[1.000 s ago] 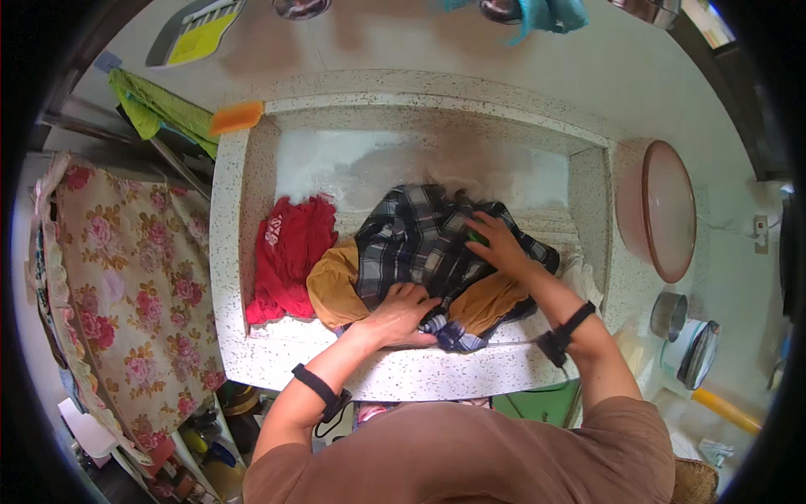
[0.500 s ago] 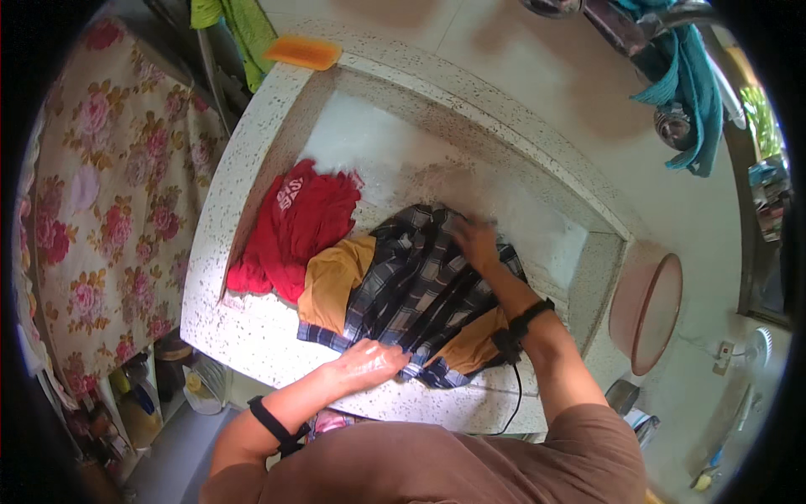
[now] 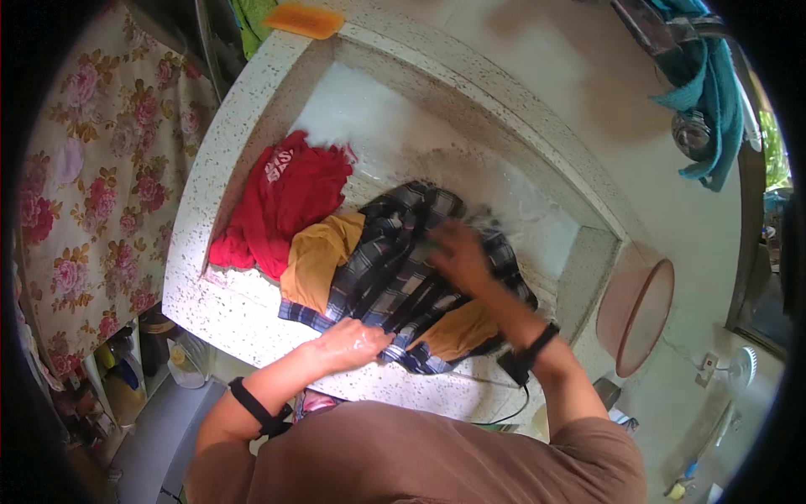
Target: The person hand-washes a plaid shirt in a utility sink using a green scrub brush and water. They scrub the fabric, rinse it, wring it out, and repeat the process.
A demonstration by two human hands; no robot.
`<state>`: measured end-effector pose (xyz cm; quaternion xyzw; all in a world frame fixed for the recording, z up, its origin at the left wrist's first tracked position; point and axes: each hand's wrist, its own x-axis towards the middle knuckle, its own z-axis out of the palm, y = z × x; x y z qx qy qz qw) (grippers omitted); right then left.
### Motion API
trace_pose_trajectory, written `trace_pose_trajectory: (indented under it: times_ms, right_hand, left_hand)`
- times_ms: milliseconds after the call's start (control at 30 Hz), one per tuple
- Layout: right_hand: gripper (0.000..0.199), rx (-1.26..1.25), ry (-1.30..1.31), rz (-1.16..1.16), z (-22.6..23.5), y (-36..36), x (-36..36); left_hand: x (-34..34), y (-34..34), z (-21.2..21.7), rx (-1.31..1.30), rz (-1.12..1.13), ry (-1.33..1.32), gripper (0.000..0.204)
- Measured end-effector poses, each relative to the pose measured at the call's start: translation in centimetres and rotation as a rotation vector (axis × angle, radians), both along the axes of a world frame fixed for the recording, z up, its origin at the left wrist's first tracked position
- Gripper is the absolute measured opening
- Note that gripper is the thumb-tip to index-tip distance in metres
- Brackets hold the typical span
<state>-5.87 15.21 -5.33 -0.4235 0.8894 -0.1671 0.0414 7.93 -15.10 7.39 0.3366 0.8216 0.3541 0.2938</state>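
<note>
Plaid shirt (image 3: 395, 290) gripped at near edge by left hand (image 3: 351, 343)
Far half touched by right hand (image 3: 462, 259), grip too blurry to tell

red cloth (image 3: 319, 189): carries white lettering (image 3: 279, 165) on its upper left part
white lettering: short cluster of bold characters, running at a slant, bent by the creases
legibility: small and distorted by the folds, wording not certain
</note>
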Motion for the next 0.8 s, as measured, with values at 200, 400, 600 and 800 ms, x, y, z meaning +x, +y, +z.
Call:
trace_pose_trajectory:
  times_ms: [200, 400, 600, 800]
  right_hand:
    - [0.034, -0.328, -0.517, -0.5, -2.2, 0.2, 3.0]
    - [0.034, 0.355, -0.242, -0.817, -7.0, 17.8, -8.3]
    - [0.031, 0.444, -0.002, -0.749, -12.6, 12.2, -10.8]
    - [0.037, -0.005, -0.182, -0.062, -6.7, -2.1, -8.4]
  left_hand:
    - [0.1, -0.1, -0.2, 0.014, -0.036, 0.031, 0.04]
    - [0.2, -0.2, -0.3, 0.037, -0.003, 0.018, 0.053]
    - [0.0, -0.7, 1.1, 0.042, 0.28, 0.225, 0.05]
    - [-1.5, 0.1, 0.6, -0.06, 0.222, 0.274, 0.025]
